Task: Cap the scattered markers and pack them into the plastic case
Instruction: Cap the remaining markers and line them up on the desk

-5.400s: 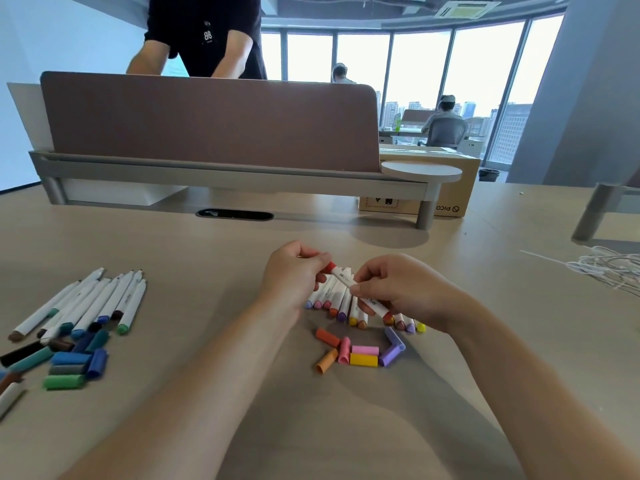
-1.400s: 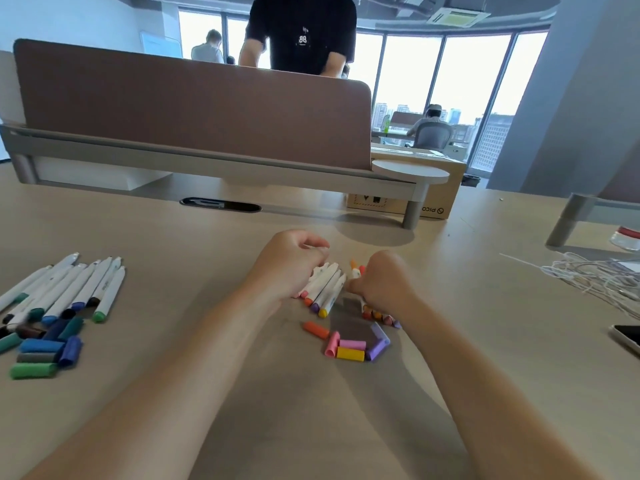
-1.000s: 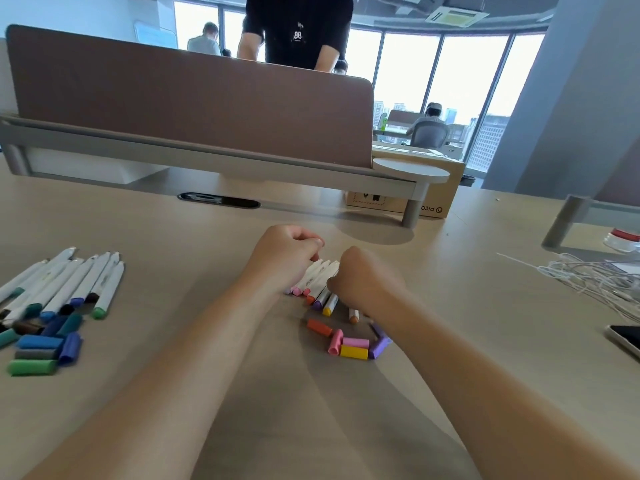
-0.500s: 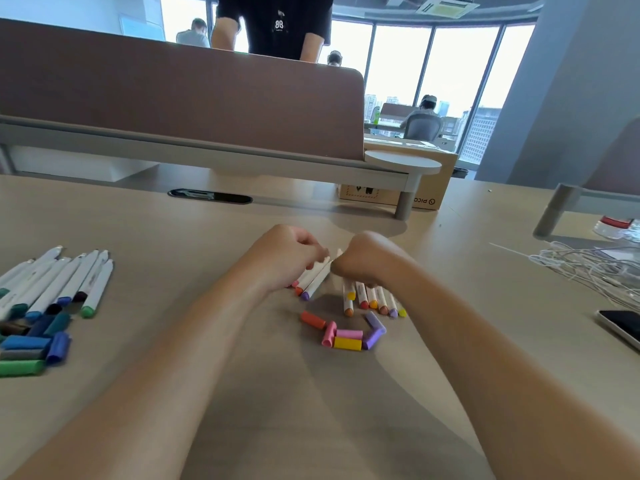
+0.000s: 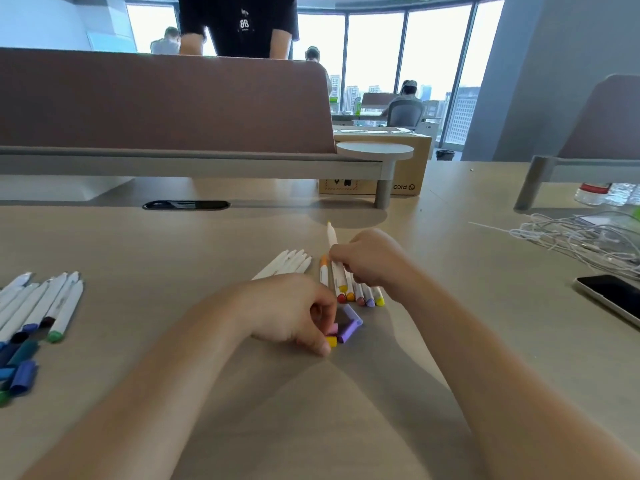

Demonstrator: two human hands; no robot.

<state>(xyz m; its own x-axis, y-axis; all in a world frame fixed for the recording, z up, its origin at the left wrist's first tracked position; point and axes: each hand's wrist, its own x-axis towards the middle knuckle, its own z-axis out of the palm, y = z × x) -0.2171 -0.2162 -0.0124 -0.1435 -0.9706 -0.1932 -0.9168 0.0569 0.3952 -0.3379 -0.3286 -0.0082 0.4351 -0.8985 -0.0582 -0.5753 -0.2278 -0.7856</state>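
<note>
My right hand (image 5: 374, 261) grips a white marker (image 5: 331, 239) with a yellow end, its tip pointing up and away. Under that hand several markers (image 5: 360, 299) lie in a row with coloured ends toward me, and an orange-capped marker (image 5: 323, 268) lies beside them. My left hand (image 5: 291, 313) is curled over the loose caps and pinches the yellow cap (image 5: 331, 341), next to a pink cap (image 5: 333, 328) and purple caps (image 5: 349, 328). More white markers (image 5: 287, 263) lie behind my left hand. No plastic case is in view.
At the far left lie another group of markers (image 5: 52, 306) and blue and green caps (image 5: 22, 374). A phone (image 5: 613, 299), tangled white cables (image 5: 581, 237) and a bottle (image 5: 602, 194) are at the right. A desk divider (image 5: 166, 105) and a cardboard box (image 5: 405, 164) stand behind.
My left hand has left the marker bundle and come down onto the loose caps. My right hand has raised one yellow-ended marker out of the row.
</note>
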